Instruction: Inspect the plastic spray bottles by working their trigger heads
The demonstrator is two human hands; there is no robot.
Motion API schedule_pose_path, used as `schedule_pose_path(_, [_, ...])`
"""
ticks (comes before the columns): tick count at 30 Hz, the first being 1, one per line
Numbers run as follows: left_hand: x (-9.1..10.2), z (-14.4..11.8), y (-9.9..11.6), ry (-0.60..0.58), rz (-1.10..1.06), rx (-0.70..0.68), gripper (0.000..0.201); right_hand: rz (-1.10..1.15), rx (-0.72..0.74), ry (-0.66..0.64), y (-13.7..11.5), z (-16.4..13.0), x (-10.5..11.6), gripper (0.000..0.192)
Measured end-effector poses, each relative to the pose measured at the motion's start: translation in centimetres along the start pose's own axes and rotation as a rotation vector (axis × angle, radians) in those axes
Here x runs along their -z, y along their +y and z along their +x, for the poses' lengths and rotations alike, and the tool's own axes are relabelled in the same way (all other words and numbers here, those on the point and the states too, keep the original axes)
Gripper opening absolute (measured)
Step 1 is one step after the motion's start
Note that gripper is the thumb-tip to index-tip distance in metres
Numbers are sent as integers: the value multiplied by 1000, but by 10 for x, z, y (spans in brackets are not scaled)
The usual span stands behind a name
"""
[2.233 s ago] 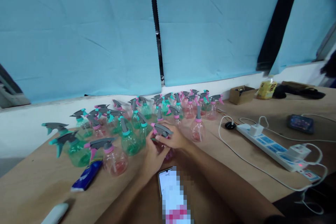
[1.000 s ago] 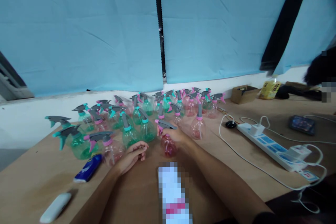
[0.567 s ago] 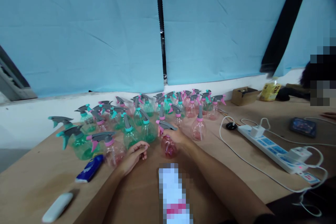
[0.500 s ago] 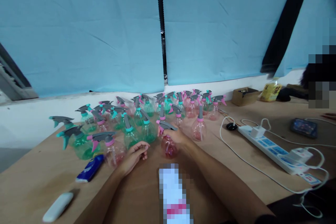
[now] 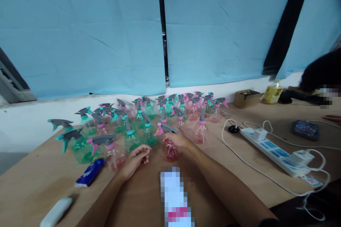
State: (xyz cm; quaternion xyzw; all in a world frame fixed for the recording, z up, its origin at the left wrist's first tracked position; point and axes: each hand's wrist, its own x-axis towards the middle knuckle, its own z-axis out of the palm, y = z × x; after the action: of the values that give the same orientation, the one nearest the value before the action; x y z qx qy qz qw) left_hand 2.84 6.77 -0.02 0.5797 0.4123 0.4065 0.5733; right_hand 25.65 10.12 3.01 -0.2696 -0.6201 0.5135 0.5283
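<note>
The right hand (image 5: 179, 139) is wrapped around the neck of a pink spray bottle (image 5: 170, 149), fingers closed just under its grey trigger head; the bottle stands upright on the wooden table (image 5: 234, 165), at the near edge of the bottle crowd. The left hand (image 5: 135, 156) rests on the tabletop just left of it, fingers loosely curled and holding nothing, knuckles close to a pink-collared bottle (image 5: 115, 154) on its left.

Behind both hands a dense cluster of green and pink spray bottles (image 5: 149, 115) runs back to the white ledge (image 5: 32, 122) under the blue blinds (image 5: 106, 32), leaving no free lane that way. One lone pink bottle (image 5: 201, 131) stands just right of the held one.

Open wood lies in front of the hands, broken only by a phone (image 5: 176, 198) lying between the forearms. To the left, near the table's front edge, lie a blue packet (image 5: 89, 172) and a white oblong object (image 5: 55, 212). To the right, a white power strip (image 5: 277, 152) with trailing cables (image 5: 239, 156) crosses the surface, well apart from the held bottle, with bare table between. Farther right sit a dark device (image 5: 305, 129), a small cardboard box (image 5: 246, 98) and a yellow bottle (image 5: 271, 94).
</note>
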Motion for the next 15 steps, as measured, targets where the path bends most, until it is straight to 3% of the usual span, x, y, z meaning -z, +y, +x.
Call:
schedule_pose_path(10, [0, 1, 0, -11, 58, -6, 31, 41, -15, 17, -1, -1, -3, 18])
schedule_pose_path(15, [-3, -1, 0, -30, 188, -26, 33, -8, 4, 20, 4, 2, -5, 20])
